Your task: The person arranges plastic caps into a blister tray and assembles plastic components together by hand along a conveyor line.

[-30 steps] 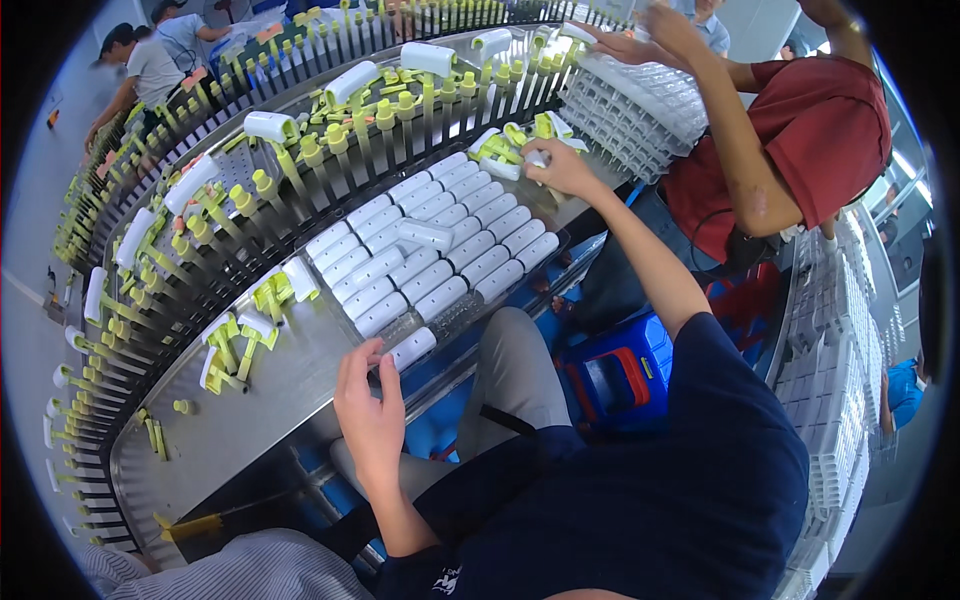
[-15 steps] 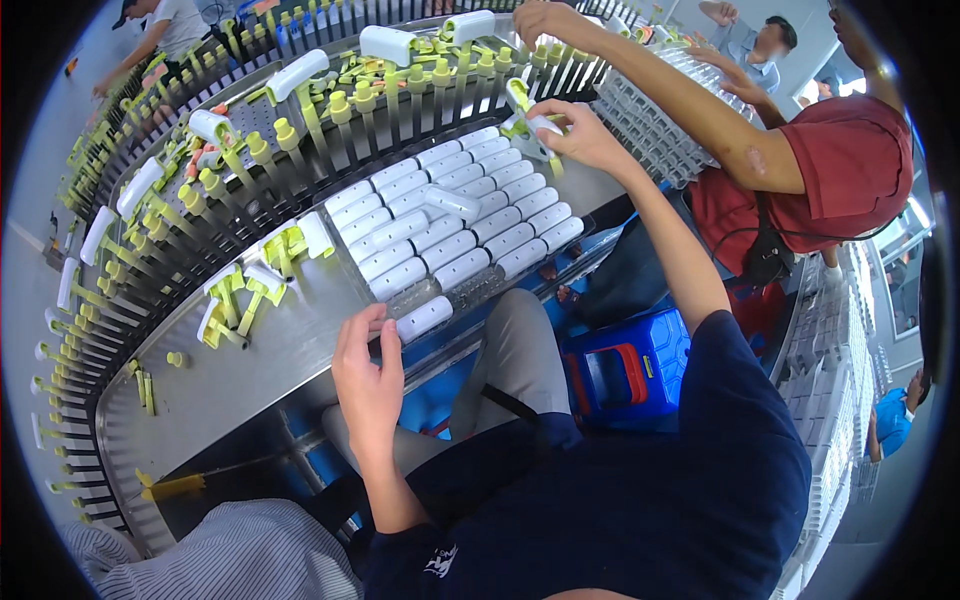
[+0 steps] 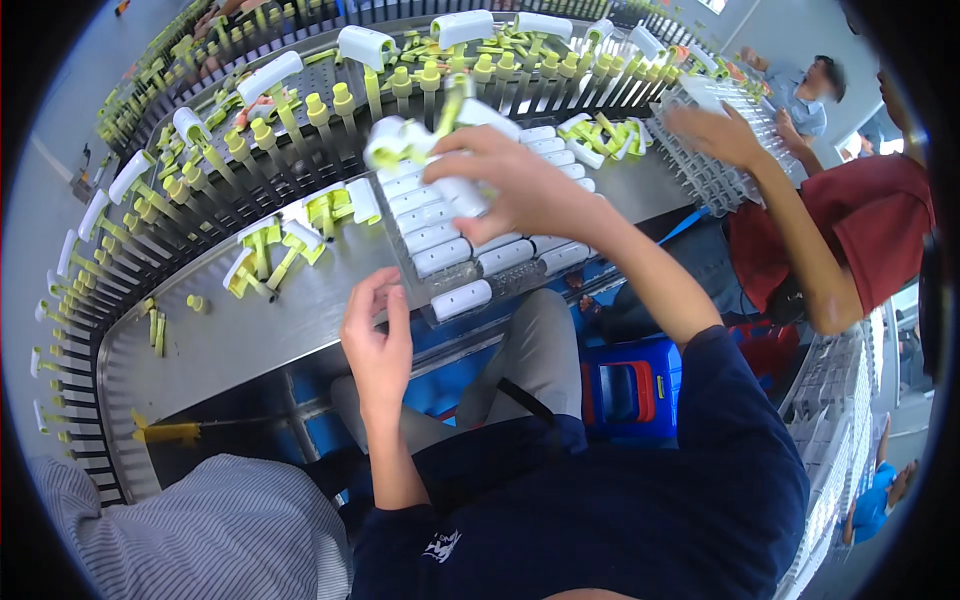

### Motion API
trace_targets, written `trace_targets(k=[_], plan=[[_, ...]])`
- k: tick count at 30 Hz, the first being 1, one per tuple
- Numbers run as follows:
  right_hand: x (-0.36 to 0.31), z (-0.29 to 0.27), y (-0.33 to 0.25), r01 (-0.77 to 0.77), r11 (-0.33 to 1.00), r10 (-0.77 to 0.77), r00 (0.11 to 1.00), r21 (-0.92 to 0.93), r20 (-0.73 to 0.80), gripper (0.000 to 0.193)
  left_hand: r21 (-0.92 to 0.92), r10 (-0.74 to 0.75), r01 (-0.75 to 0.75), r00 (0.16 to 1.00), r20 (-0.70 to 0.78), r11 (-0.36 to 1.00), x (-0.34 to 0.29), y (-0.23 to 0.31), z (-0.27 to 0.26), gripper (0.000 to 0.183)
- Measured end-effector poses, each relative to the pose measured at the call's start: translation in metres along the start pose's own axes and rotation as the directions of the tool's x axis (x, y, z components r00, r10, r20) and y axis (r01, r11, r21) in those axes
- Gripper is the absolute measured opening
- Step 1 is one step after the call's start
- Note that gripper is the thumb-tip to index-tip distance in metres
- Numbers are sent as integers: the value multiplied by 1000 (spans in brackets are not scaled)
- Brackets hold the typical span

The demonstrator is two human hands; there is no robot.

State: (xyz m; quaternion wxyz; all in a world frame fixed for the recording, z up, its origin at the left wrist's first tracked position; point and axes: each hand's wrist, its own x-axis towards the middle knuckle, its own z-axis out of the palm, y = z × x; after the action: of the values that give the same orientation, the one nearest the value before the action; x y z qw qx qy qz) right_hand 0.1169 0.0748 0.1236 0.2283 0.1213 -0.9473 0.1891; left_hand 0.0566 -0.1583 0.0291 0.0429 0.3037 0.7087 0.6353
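Note:
My right hand (image 3: 525, 190) is over a clear tray (image 3: 425, 296) of white plastic housings (image 3: 435, 258), fingers bent round white-and-green plastic parts (image 3: 400, 142). These parts are smeared by motion, and a white piece (image 3: 462, 196) shows between thumb and fingers. Behind the hand, much of the tray is hidden. At the tray's front left corner is my left hand (image 3: 378, 335), thumb and fingers apart, holding nothing. One white housing (image 3: 462, 299) lies by itself in the tray's front row. Green-and-white parts (image 3: 265, 255) lie on the metal table left of the tray.
A curved conveyor with black slats and upright green-tipped posts (image 3: 318, 108) runs behind the tray. More green-and-white pieces (image 3: 605, 138) lie at the tray's far right. A co-worker in a red shirt (image 3: 830, 225) reaches over stacked clear trays (image 3: 700, 130). Below stands a blue bin (image 3: 610, 420).
My right hand has come left and nearer from the tray's far right corner, carrying white-and-green parts. My left hand has stayed much the same. The co-worker's arm has drawn back from the conveyor.

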Motion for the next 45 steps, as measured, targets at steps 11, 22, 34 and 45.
trace_targets(k=[11,22,34,45], plan=[[86,190,-42,291,955,-276,941,-55,196,55,-223,-220,126,857,-467,967,0,-64,-49,22],[86,217,-52,248,963,-220,951,-109,217,60,368,128,104,824,-553,924,9,-87,-69,49],[3,105,-62,53,999,-50,986,-15,160,38,714,354,99,816,-457,693,-3,-92,-61,56],[-81,43,54,-484,854,461,874,-189,-157,47,425,541,-488,841,-5,763,50,-6,28,30]])
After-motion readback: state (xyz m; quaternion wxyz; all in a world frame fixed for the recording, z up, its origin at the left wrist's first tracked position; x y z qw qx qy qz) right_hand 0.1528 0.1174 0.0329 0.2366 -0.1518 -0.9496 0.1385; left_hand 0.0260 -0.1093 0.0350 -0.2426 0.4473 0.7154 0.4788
